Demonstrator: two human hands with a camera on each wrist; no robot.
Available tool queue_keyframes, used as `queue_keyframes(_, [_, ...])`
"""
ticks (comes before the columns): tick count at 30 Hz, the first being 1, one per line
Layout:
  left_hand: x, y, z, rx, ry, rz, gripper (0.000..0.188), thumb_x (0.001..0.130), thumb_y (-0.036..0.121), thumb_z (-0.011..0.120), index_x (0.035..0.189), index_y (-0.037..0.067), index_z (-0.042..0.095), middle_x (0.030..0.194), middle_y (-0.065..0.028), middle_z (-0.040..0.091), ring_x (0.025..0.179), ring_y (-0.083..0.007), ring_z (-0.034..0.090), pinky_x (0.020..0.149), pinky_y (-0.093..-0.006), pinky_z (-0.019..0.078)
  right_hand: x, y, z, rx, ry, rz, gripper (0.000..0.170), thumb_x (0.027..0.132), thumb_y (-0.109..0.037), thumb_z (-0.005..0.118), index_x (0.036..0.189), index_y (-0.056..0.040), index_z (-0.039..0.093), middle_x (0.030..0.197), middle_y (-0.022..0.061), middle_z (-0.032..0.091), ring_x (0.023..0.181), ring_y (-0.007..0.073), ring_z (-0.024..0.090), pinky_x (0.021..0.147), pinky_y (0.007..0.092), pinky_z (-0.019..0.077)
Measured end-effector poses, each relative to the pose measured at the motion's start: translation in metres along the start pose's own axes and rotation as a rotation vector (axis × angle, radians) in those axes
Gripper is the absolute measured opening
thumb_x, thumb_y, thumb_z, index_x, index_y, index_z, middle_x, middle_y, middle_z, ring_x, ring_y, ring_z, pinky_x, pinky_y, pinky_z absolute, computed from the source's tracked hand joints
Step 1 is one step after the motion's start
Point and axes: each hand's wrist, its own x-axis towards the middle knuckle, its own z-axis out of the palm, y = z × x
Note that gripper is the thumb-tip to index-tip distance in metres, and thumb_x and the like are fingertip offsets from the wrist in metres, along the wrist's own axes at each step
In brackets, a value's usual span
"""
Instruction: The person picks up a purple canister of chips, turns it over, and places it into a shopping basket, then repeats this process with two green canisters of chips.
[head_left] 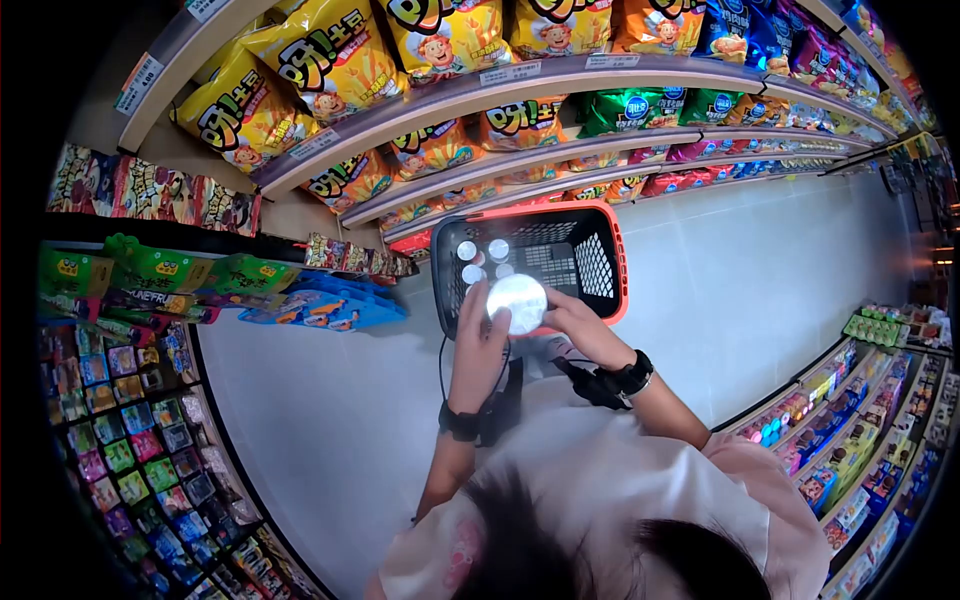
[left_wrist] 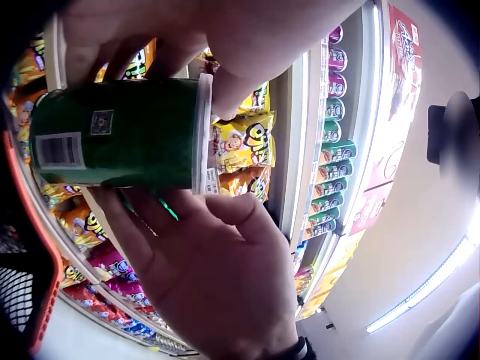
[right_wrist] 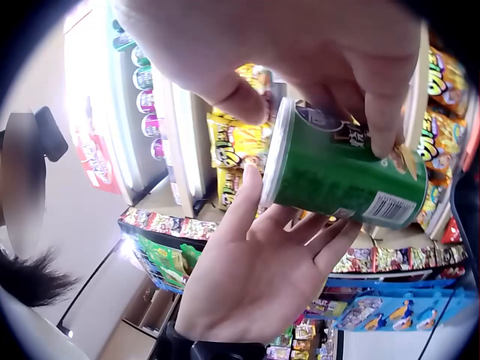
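Both hands hold a green snack canister (left_wrist: 120,135) with a pale round lid (head_left: 517,304), over the near side of a black shopping basket with an orange rim (head_left: 622,262). In the head view the lid faces up. My left hand (head_left: 480,350) is on the canister's left side, its thumb at the lid's edge. On the other side is my right hand (head_left: 590,335), with fingers against the wall near the lid. In the right wrist view a barcode and printed label (right_wrist: 390,206) show on the green wall. Several lidded canisters (head_left: 473,273) stand in the basket's left part.
Shelves of yellow chip bags (head_left: 440,35) curve along the front. To the left hang snack packets (head_left: 200,275) and a blue display (head_left: 340,305), with a rack of small packs (head_left: 140,430) below. More shelves (head_left: 850,440) stand at right, beyond the grey floor (head_left: 740,270).
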Motion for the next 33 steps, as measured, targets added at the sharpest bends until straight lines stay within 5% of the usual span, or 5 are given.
queue_keyframes(3, [0.008, -0.062, 0.013, 0.066, -0.029, -0.118, 0.051, 0.094, 0.029, 0.050, 0.136, 0.001, 0.038, 0.131, -0.0173, 0.042, 0.116, -0.0257, 0.047, 0.095, -0.0311, 0.0401, 0.022, 0.049, -0.015, -0.143, 0.083, 0.107, 0.051, 0.092, -0.019, 0.052, 0.137, -0.0008, 0.037, 0.125, 0.0153, 0.052, 0.111, 0.0164, 0.050, 0.095, 0.0282, 0.0380])
queue_keyframes(6, [0.022, -0.153, 0.028, -0.313, -0.164, -0.747, 0.045, 0.096, 0.030, 0.047, 0.132, 0.002, 0.042, 0.119, -0.0099, 0.053, 0.105, -0.0188, 0.056, 0.086, -0.0296, 0.0475, 0.042, 0.137, -0.037, -0.185, 0.078, 0.260, 0.049, 0.091, -0.020, 0.054, 0.135, -0.0033, 0.041, 0.120, 0.0147, 0.057, 0.107, 0.0160, 0.053, 0.093, 0.0289, 0.0404])
queue_keyframes(13, [0.098, -0.404, 0.081, 0.023, -0.228, -0.458, 0.038, 0.096, 0.026, 0.048, 0.127, 0.004, 0.047, 0.105, -0.0076, 0.057, 0.094, -0.0172, 0.059, 0.075, -0.0284, 0.0523, 0.148, 0.329, -0.113, 0.021, 0.153, 0.303, 0.047, 0.088, -0.014, 0.058, 0.131, -0.0022, 0.045, 0.111, 0.0123, 0.061, 0.099, 0.0155, 0.057, 0.086, 0.0281, 0.0452])
queue_keyframes(23, [0.236, -0.710, 0.132, -0.076, -0.053, -0.557, 0.040, 0.091, 0.015, 0.052, 0.128, 0.000, 0.045, 0.111, -0.0149, 0.057, 0.098, -0.0240, 0.060, 0.074, -0.0343, 0.0552, 0.323, 0.585, -0.199, -0.205, 0.247, 0.388, 0.056, 0.075, -0.008, 0.066, 0.127, -0.0066, 0.047, 0.113, 0.0168, 0.060, 0.104, 0.0251, 0.059, 0.086, 0.0321, 0.0476])
queue_keyframes(33, [0.248, -0.697, 0.138, 0.092, 0.029, -0.572, 0.043, 0.087, 0.031, 0.054, 0.123, 0.007, 0.054, 0.112, -0.0190, 0.061, 0.106, -0.0342, 0.056, 0.089, -0.0383, 0.0428, 0.336, 0.600, -0.206, -0.430, 0.334, 0.350, 0.049, 0.077, -0.014, 0.066, 0.124, -0.0102, 0.053, 0.107, 0.0192, 0.063, 0.098, 0.0321, 0.062, 0.085, 0.0355, 0.0479])
